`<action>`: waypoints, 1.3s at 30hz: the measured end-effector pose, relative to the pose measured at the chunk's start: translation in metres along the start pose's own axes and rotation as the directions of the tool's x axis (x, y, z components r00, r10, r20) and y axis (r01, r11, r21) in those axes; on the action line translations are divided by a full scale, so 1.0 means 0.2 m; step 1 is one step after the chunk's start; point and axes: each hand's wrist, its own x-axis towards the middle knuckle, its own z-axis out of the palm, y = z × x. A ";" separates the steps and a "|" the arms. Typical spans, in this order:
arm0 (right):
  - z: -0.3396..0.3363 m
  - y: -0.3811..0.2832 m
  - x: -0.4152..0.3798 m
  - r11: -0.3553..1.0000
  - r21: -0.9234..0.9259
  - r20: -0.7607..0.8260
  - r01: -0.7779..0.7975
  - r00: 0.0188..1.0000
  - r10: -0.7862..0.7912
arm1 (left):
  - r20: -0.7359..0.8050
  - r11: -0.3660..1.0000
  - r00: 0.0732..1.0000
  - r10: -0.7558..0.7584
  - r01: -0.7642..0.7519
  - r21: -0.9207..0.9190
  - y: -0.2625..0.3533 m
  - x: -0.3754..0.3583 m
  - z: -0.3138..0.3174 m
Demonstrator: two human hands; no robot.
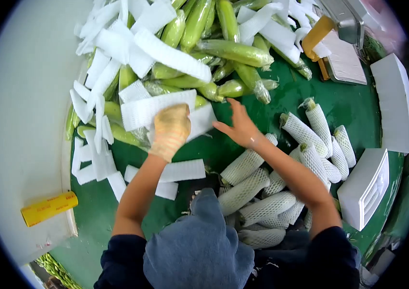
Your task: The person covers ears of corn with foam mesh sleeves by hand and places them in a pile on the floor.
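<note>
My left hand [171,127], in a pale knitted glove, is closed on a flat white foam net sleeve [137,111]. Another foam sleeve [203,121] lies beneath that hand and juts out to its right. My right hand [240,126] is bare, its fingers spread, just right of this sleeve and holding nothing. Beyond both hands is a heap of long green gourds [237,52], many wrapped in clear film, with loose foam sleeves [173,54] strewn over them. By my right forearm lie gourds in foam netting [245,190], piled in front of my body.
The green table [291,91] has a scale [344,60] at the back right. White foam boxes [394,103] line the right side. A yellow roll [49,208] rests at the left edge, beside the pale wall. More foam sleeves [182,170] lie near my left forearm.
</note>
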 end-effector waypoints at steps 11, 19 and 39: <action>0.57 0.10 -0.07 0.836 0.405 -0.134 -0.371 0.880 0.455 | 0.484 0.995 0.875 0.002 -0.050 0.085 0.02 0.02 -0.04; 0.41 0.05 -0.17 0.400 0.876 0.068 -0.268 0.892 0.447 | 0.501 0.853 0.854 0.143 0.150 -0.500 0.07 -0.02 -0.05; -0.42 0.36 0.22 0.987 0.145 -0.268 -0.067 0.958 0.105 | 0.063 0.126 0.875 -0.480 0.140 -0.982 0.65 0.54 0.68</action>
